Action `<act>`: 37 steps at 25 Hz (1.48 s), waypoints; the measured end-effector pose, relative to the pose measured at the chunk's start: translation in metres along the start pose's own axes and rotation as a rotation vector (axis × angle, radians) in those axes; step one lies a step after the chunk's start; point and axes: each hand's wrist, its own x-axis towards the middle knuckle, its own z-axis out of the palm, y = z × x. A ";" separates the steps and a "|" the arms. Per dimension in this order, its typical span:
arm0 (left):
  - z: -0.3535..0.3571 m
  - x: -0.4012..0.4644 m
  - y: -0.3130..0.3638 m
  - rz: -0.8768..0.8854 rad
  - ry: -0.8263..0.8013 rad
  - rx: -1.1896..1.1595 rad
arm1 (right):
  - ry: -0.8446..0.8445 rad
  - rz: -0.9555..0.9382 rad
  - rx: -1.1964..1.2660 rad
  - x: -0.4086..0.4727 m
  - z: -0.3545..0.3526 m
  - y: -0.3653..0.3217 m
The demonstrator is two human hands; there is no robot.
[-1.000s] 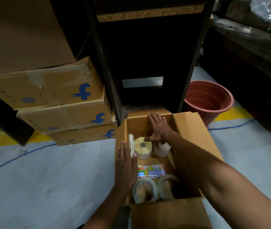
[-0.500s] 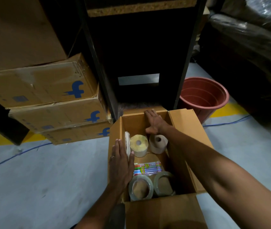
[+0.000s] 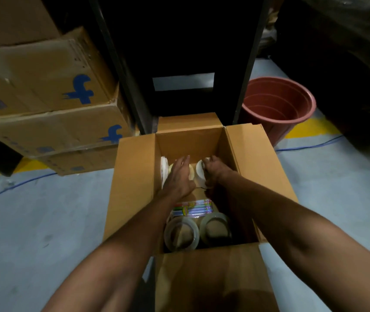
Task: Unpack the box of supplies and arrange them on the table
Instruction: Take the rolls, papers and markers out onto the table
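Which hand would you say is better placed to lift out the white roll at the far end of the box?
The right hand: its fingers already curl around the white roll, while the left hand lies flat over the yellowish roll beside it.

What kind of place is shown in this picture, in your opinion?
Most likely a storeroom or small warehouse. Stacked brown cardboard cartons with blue logos sit beside a dark metal shelving rack, the grey painted concrete floor carries a yellow marking stripe, and an open brown cardboard box stands on it.
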 end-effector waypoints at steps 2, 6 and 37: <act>0.011 0.022 -0.011 -0.008 -0.039 0.082 | -0.034 0.001 -0.012 0.011 0.002 0.001; 0.022 0.043 -0.028 -0.022 -0.139 0.258 | -0.043 -0.012 0.007 0.026 0.007 0.006; -0.046 0.019 0.003 0.015 0.025 0.297 | 0.133 -0.096 -0.127 -0.030 -0.091 0.003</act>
